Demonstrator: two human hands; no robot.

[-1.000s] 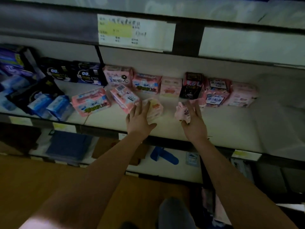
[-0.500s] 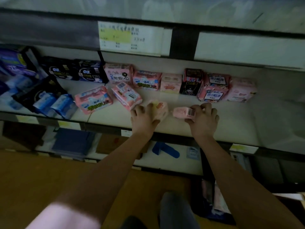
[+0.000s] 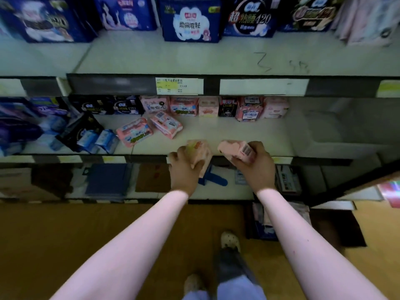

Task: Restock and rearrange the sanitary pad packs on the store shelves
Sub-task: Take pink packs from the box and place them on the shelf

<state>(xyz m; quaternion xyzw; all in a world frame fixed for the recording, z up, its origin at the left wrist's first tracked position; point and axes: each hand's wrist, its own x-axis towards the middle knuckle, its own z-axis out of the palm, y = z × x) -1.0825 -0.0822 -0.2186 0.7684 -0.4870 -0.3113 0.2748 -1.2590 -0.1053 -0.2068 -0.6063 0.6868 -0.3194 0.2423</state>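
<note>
One peach pack [image 3: 198, 153] fills left hand [image 3: 184, 171], barcoded pack [image 3: 237, 150] fills right hand [image 3: 258, 166].

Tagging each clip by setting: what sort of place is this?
Probably a shop aisle: tiered shelves with a price label on the edge, rows of pad packs, the left hand gripping a peach pack, the right hand a barcoded pack.

The left pack [image 3: 199, 150] is coloured pale pink and marked with orange and yellow-green patches. Salmon pink is seen on the right pack [image 3: 233, 149], which is printed with a black-and-white barcode [image 3: 246, 150]. The back row [image 3: 184, 106] is made up mostly of pink packs, with one black among them. The top packs [image 3: 190, 18] are printed dark blue. The shelf [image 3: 238, 131] is painted off-white. The floor [image 3: 65, 234] is coloured ochre. The shoe [image 3: 230, 241] is pale and dotted with dark spots.
</note>
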